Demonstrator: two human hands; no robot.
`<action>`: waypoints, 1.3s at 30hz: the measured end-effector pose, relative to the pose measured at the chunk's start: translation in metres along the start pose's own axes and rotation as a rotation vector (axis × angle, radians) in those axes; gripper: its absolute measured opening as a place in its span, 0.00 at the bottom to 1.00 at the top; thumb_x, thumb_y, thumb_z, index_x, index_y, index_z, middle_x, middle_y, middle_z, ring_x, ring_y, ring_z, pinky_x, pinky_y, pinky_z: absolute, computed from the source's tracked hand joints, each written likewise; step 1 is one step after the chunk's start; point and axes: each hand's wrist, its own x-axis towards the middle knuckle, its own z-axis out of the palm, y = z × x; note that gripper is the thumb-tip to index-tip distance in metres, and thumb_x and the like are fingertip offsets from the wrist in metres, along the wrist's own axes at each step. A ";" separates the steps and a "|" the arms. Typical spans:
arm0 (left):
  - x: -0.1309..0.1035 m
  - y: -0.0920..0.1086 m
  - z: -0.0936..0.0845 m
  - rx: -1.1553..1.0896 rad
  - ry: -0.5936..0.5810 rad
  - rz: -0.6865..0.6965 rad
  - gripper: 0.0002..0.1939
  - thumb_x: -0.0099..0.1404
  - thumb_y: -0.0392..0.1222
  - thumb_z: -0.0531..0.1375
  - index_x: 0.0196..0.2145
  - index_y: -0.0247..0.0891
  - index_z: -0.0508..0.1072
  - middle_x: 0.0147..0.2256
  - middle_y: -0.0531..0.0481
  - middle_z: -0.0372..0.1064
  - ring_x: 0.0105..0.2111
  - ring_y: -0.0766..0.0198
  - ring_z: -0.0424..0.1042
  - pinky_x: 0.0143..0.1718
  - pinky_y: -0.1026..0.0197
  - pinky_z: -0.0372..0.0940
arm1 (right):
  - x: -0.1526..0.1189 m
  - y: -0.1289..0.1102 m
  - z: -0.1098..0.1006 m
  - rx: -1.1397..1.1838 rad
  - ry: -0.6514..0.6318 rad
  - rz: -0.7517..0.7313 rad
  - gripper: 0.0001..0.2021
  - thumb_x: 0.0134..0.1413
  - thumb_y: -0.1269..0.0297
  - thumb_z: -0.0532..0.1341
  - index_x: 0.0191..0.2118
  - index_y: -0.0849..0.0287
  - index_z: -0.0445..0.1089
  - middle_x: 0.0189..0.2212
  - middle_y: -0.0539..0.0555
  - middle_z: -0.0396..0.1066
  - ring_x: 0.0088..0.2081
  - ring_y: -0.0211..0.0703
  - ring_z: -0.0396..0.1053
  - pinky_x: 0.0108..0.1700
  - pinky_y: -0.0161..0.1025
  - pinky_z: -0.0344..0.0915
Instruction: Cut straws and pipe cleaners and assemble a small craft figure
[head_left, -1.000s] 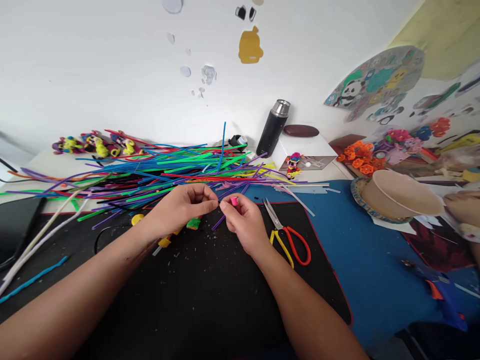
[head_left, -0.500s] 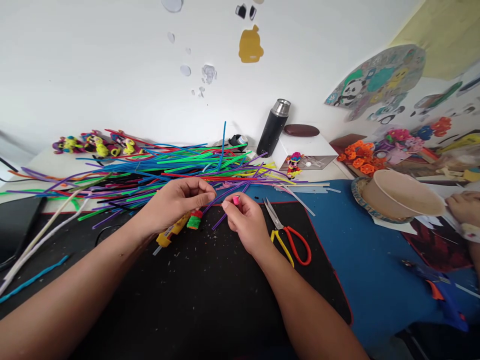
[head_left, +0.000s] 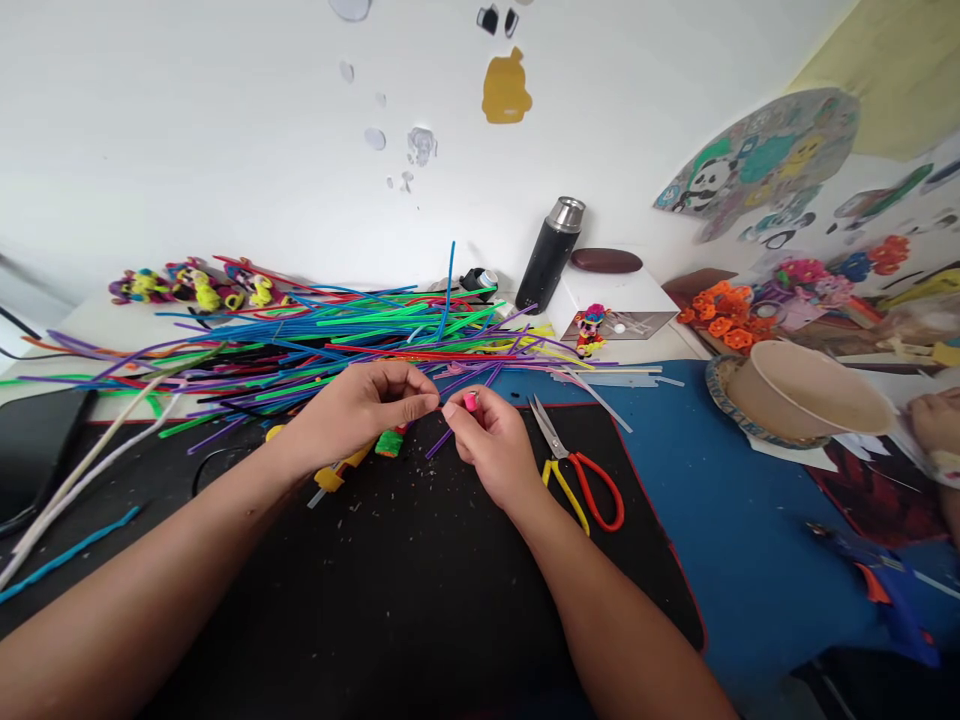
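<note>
My right hand (head_left: 495, 445) is closed around a small bright pink piece (head_left: 471, 401), whose kind I cannot make out. Thumb and finger of my left hand (head_left: 375, 408) are pinched together, close against the right fingertips; whatever they hold is too small to see. Behind and below the left hand lies a small fuzzy green and red piece (head_left: 389, 443). Beside it is a yellow tool (head_left: 341, 473) with a clear stick at its end, partly covered by my wrist. Scissors (head_left: 559, 450) with one red and one yellow handle rest right of my right hand.
A big heap of coloured pipe cleaners (head_left: 360, 335) spreads behind my hands. A black flask (head_left: 551, 255), a white box (head_left: 622, 295) and a small doll (head_left: 591, 328) stand at the back. To the right are a bowl (head_left: 821, 390) and another person's hand (head_left: 937, 420).
My left fingertips have moved slightly right, up to the right fingertips. The right hand stays almost in place with the pink piece. The view has shifted slightly.
</note>
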 end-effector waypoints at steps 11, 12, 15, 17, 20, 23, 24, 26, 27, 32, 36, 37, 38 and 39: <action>-0.001 0.002 0.004 0.042 -0.032 -0.020 0.18 0.63 0.60 0.72 0.35 0.42 0.82 0.27 0.52 0.71 0.26 0.64 0.66 0.27 0.63 0.61 | 0.000 0.005 -0.002 -0.040 -0.015 -0.003 0.14 0.61 0.51 0.70 0.36 0.53 0.70 0.21 0.40 0.53 0.21 0.34 0.48 0.25 0.35 0.45; -0.001 0.002 0.004 0.044 -0.035 -0.021 0.18 0.63 0.59 0.72 0.35 0.41 0.81 0.26 0.52 0.71 0.26 0.64 0.65 0.27 0.63 0.60 | 0.000 0.005 -0.002 -0.039 -0.018 -0.004 0.14 0.61 0.51 0.70 0.36 0.53 0.70 0.21 0.40 0.53 0.21 0.34 0.48 0.25 0.35 0.45; -0.003 0.002 0.004 0.048 -0.026 -0.018 0.18 0.63 0.59 0.71 0.34 0.41 0.80 0.26 0.53 0.69 0.26 0.64 0.64 0.28 0.63 0.59 | 0.001 0.003 -0.002 -0.022 -0.015 -0.008 0.15 0.60 0.50 0.71 0.36 0.54 0.70 0.21 0.39 0.53 0.21 0.33 0.48 0.24 0.35 0.45; -0.004 0.000 0.004 0.061 -0.010 -0.034 0.17 0.64 0.59 0.70 0.35 0.41 0.80 0.26 0.54 0.69 0.25 0.64 0.64 0.27 0.63 0.58 | 0.003 -0.002 -0.004 0.011 0.018 -0.011 0.15 0.59 0.50 0.72 0.35 0.54 0.70 0.20 0.39 0.53 0.20 0.33 0.48 0.23 0.35 0.45; -0.003 -0.001 0.008 0.140 -0.027 -0.070 0.17 0.64 0.59 0.69 0.35 0.42 0.80 0.25 0.54 0.69 0.24 0.64 0.64 0.26 0.62 0.57 | 0.007 -0.012 -0.009 0.093 0.085 -0.033 0.16 0.56 0.50 0.73 0.34 0.54 0.70 0.20 0.38 0.51 0.19 0.31 0.47 0.22 0.34 0.45; 0.003 0.000 0.022 0.291 -0.124 -0.056 0.14 0.65 0.56 0.66 0.34 0.42 0.79 0.25 0.55 0.70 0.25 0.63 0.65 0.27 0.62 0.56 | 0.011 -0.018 -0.015 0.160 0.134 -0.071 0.17 0.55 0.51 0.74 0.33 0.55 0.69 0.19 0.37 0.51 0.19 0.30 0.45 0.21 0.33 0.44; 0.007 0.002 0.028 0.338 -0.157 -0.039 0.13 0.65 0.55 0.65 0.34 0.42 0.79 0.26 0.55 0.71 0.25 0.63 0.66 0.28 0.61 0.57 | 0.012 -0.019 -0.016 0.170 0.149 -0.080 0.17 0.55 0.51 0.74 0.33 0.55 0.70 0.19 0.37 0.51 0.19 0.30 0.45 0.21 0.33 0.44; 0.016 0.007 0.040 0.451 -0.216 -0.009 0.12 0.66 0.52 0.63 0.35 0.42 0.80 0.27 0.54 0.74 0.27 0.62 0.67 0.29 0.60 0.57 | 0.013 -0.020 -0.020 0.186 0.171 -0.093 0.16 0.55 0.52 0.74 0.34 0.55 0.70 0.18 0.37 0.51 0.19 0.30 0.45 0.21 0.32 0.44; 0.021 0.009 0.046 0.503 -0.242 -0.006 0.11 0.66 0.50 0.62 0.35 0.42 0.80 0.29 0.53 0.75 0.27 0.61 0.68 0.30 0.60 0.57 | 0.013 -0.020 -0.021 0.193 0.179 -0.099 0.16 0.55 0.53 0.74 0.34 0.55 0.70 0.18 0.37 0.51 0.19 0.30 0.45 0.21 0.32 0.44; 0.043 0.011 0.067 0.756 -0.335 0.048 0.09 0.69 0.44 0.59 0.34 0.41 0.78 0.31 0.51 0.78 0.28 0.60 0.70 0.31 0.59 0.55 | 0.015 -0.022 -0.028 0.222 0.201 -0.118 0.16 0.56 0.53 0.74 0.33 0.55 0.70 0.18 0.37 0.52 0.19 0.29 0.46 0.21 0.32 0.44; 0.050 -0.001 0.073 0.806 -0.348 0.044 0.09 0.69 0.43 0.60 0.34 0.41 0.80 0.30 0.49 0.79 0.28 0.58 0.71 0.31 0.57 0.54 | 0.016 -0.024 -0.032 0.254 0.203 -0.123 0.15 0.57 0.54 0.74 0.34 0.55 0.70 0.18 0.37 0.52 0.18 0.29 0.45 0.21 0.32 0.45; 0.050 -0.003 0.073 0.816 -0.348 0.042 0.10 0.69 0.44 0.60 0.34 0.42 0.80 0.30 0.48 0.79 0.28 0.57 0.71 0.32 0.57 0.54 | 0.016 -0.025 -0.032 0.260 0.198 -0.119 0.15 0.57 0.54 0.74 0.34 0.55 0.70 0.18 0.37 0.52 0.18 0.29 0.45 0.21 0.32 0.44; 0.050 -0.006 0.073 0.829 -0.347 0.042 0.10 0.69 0.44 0.60 0.34 0.42 0.80 0.30 0.48 0.79 0.28 0.56 0.71 0.32 0.57 0.53 | 0.016 -0.025 -0.032 0.262 0.191 -0.113 0.14 0.57 0.54 0.74 0.34 0.55 0.70 0.18 0.37 0.52 0.18 0.29 0.45 0.21 0.32 0.44; 0.050 -0.007 0.073 0.843 -0.345 0.046 0.11 0.69 0.45 0.59 0.34 0.41 0.80 0.30 0.47 0.79 0.28 0.56 0.71 0.32 0.56 0.53 | 0.016 -0.025 -0.031 0.263 0.184 -0.108 0.14 0.58 0.55 0.74 0.34 0.55 0.70 0.18 0.37 0.52 0.18 0.29 0.45 0.21 0.32 0.44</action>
